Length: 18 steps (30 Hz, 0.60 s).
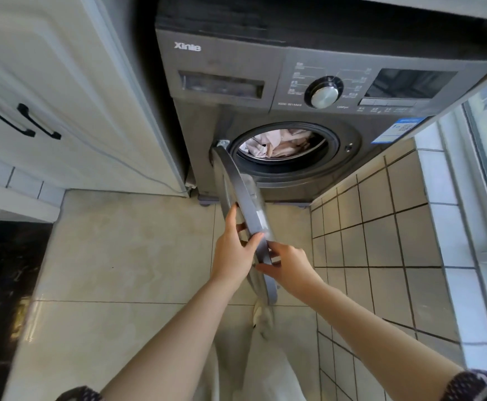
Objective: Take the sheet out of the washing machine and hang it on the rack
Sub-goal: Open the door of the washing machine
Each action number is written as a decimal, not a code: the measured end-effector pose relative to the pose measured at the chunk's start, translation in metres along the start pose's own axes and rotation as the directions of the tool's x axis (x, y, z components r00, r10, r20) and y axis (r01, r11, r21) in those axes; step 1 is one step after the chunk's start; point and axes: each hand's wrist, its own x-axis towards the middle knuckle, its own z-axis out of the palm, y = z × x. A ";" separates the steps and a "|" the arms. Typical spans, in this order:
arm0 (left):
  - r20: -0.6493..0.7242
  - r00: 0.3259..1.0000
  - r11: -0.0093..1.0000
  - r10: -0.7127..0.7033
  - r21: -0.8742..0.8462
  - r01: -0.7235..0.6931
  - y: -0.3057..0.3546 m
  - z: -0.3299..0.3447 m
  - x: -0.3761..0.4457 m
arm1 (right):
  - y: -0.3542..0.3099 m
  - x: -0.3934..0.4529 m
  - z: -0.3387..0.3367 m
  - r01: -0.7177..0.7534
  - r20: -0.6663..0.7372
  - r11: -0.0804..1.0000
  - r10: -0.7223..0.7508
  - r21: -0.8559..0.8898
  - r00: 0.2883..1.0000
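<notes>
At floor level: a grey front-loading washing machine (pixel 308 111) stands between a white cabinet (pixel 62 96) and a tiled ledge (pixel 381 212).
Brand: "Xinle" in pale letters at the upper left of the front panel.
Control panel: a silver dial (pixel 324 95) with small printed programme names around it, too small to read; a dark display (pixel 410 82) to its right; a row of small button captions below, unreadable.
Model line: small print under the dial, not legible.
Sticker: a blue-and-white label (pixel 400 130) with a QR-like square on the right of the front; its text cannot be read.
Drawer: a detergent drawer (pixel 222 85) below the brand name.
Door: the round door (pixel 245 204) is swung open toward the viewer, hinged at the left of the drum opening.
Sheet: a crumpled pale pink-beige sheet (pixel 279 144) lies inside the drum, visible through the opening.
Left hand: the left hand (pixel 233 250) grips the door's outer edge, thumb on the rim and fingers wrapped behind.
Right hand: the right hand (pixel 287 263) pinches the same edge just beside the left, fingers closed on the rim.
Sheet versus hands: the sheet is well apart from both hands, beyond the far end of the door; neither hand touches it.
Cabinet: two black handles (pixel 22 120) on its doors.
</notes>
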 end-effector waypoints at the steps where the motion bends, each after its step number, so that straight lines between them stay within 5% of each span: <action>1: 0.008 1.000 1.000 0.012 0.020 -0.012 -0.006 -0.010 -0.001 | -0.009 -0.003 0.010 -0.010 -0.002 0.999 0.010 0.043 1.000; 9: 0.047 0.998 0.992 0.048 0.116 -0.053 -0.039 -0.089 -0.002 | -0.074 -0.003 0.085 -0.079 -0.051 0.955 0.098 0.287 0.994; 18: 0.032 0.997 0.984 0.074 0.161 -0.078 -0.062 -0.150 0.017 | -0.121 0.012 0.119 -0.036 -0.014 0.946 0.043 0.324 0.999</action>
